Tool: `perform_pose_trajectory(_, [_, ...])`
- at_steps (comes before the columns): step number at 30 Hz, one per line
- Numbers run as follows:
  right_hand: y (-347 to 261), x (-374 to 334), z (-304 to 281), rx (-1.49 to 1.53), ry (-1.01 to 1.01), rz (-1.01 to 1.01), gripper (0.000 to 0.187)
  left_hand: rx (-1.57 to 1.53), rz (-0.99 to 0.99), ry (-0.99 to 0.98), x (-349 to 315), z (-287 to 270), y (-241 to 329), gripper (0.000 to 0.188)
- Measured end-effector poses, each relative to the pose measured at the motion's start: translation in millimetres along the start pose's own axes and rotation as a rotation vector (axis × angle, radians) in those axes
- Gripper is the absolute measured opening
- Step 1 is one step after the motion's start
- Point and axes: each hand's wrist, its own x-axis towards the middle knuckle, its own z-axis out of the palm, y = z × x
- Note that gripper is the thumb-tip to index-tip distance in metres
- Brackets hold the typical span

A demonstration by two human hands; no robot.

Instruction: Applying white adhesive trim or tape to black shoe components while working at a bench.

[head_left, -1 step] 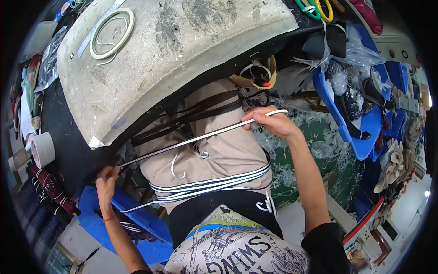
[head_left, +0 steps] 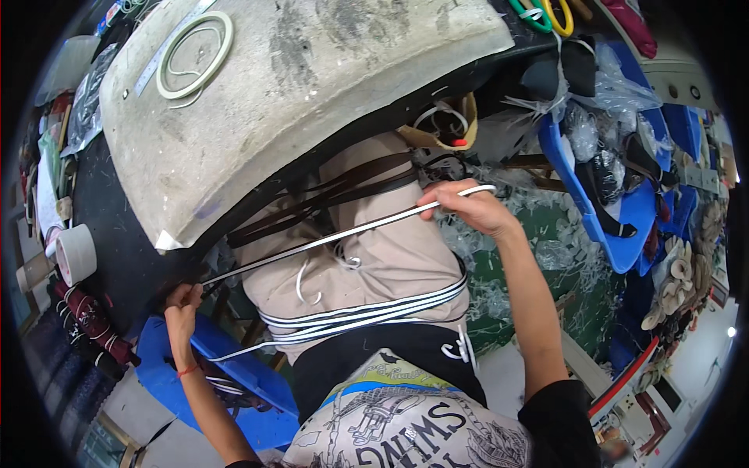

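Observation:
A narrow black-and-white strip [head_left: 328, 239] is pulled straight and slanting across my lap, higher at the right. Its right end is pinched in my right hand [head_left: 474, 209], with a short white end curling out past the fingers. At the lower left, my left hand [head_left: 183, 303] has its fingers closed on the strip's other end. Beneath it, my beige trousers [head_left: 273, 277] carry dark brown and black strips [head_left: 351, 178] over the thighs. Several more black-and-white strips [head_left: 374, 306] lie nearer my waist, one trailing left toward a blue bin [head_left: 168, 374].
Ahead stands a worktable with a stained pale top [head_left: 257, 125], bearing a pale ring coil [head_left: 226, 51]. A yellowish bag [head_left: 427, 140] hangs under its edge. On the right are a blue bin [head_left: 581, 207] of plastic bags and scraps on the green floor [head_left: 573, 296]. A white roll [head_left: 76, 255] sits left.

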Motion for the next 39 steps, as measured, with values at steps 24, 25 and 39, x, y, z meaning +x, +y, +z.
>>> perform_pose_trajectory(24, [5,2,-9,0.052,-0.020,0.032,0.033,-0.196,0.285,-0.619,3,97,212,0.026])
perform_pose_trajectory(25, [4,1,-8,0.041,-0.018,0.024,0.035,-0.170,0.259,-0.592,2,89,203,0.026])
perform_pose_trajectory(39, [-4,0,-2,-0.022,0.001,0.026,0.035,-0.048,0.022,-0.307,-12,-4,60,0.028])
